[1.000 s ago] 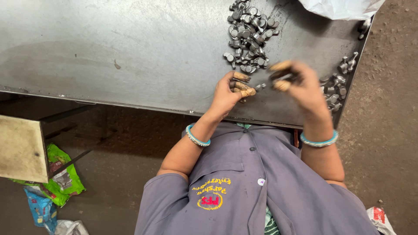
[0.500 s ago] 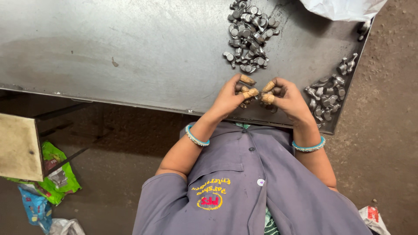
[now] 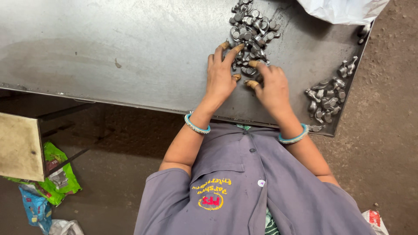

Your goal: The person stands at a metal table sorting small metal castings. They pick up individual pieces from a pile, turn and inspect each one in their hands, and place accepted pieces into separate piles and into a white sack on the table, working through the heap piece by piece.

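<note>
head | left hand [image 3: 221,78], right hand [image 3: 270,85] moved from table edge to metal parts pile [image 3: 250,30] | fingers spread, gripping nothing

Grey sheet-metal table [image 3: 109,52], surface scuffed and stained, is carrying two heaps of small metal parts. Main pile of metal parts [image 3: 250,30] is sitting near the far middle. Second pile [image 3: 326,98] is lying at the right near corner, a few loose pieces [image 3: 348,67] trailing along the right edge. White plastic bag [image 3: 339,9] is resting on the far right corner.
</note>
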`<act>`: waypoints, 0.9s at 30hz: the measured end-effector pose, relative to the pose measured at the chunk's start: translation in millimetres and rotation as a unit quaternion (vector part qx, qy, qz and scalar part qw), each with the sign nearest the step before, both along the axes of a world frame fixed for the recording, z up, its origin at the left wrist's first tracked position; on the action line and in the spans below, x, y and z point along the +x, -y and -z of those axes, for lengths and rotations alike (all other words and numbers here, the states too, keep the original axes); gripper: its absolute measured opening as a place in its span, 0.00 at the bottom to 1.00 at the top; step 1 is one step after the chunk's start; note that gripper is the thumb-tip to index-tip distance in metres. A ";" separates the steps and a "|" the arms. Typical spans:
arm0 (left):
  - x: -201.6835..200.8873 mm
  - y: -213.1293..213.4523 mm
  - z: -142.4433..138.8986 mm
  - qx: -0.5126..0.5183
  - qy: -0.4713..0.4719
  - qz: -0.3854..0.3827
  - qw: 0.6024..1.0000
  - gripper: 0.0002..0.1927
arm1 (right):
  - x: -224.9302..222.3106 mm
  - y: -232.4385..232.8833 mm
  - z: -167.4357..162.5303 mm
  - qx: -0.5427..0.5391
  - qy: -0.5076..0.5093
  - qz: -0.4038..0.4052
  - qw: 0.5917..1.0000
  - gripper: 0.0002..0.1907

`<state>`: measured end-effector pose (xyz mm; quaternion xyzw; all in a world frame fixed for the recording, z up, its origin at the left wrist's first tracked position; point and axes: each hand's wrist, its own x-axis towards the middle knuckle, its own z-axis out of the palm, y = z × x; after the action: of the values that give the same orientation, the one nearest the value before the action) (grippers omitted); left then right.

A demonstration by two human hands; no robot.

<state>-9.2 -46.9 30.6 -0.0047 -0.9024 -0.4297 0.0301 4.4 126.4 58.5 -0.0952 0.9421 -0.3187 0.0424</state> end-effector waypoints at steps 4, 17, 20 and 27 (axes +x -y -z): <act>0.8 1.3 6.1 -0.012 0.003 0.015 1.000 0.40 | 12.8 5.9 7.1 0.038 -0.079 -0.026 0.996 0.24; 21.5 -8.3 14.6 0.011 0.014 0.048 0.999 0.38 | 27.4 -58.2 57.2 -0.523 0.177 0.101 0.827 0.23; 26.0 -10.3 16.0 0.020 0.025 0.062 0.998 0.35 | 32.5 -73.4 58.4 -0.607 0.248 0.117 0.746 0.24; 33.0 -16.2 19.1 0.016 0.014 0.076 0.997 0.34 | 20.4 -81.4 36.6 -0.574 0.373 0.040 0.728 0.24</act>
<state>23.7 -30.8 11.5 -0.0666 -0.8929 -0.4451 -0.0155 24.8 207.8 21.9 0.0629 0.4912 -0.8099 0.3144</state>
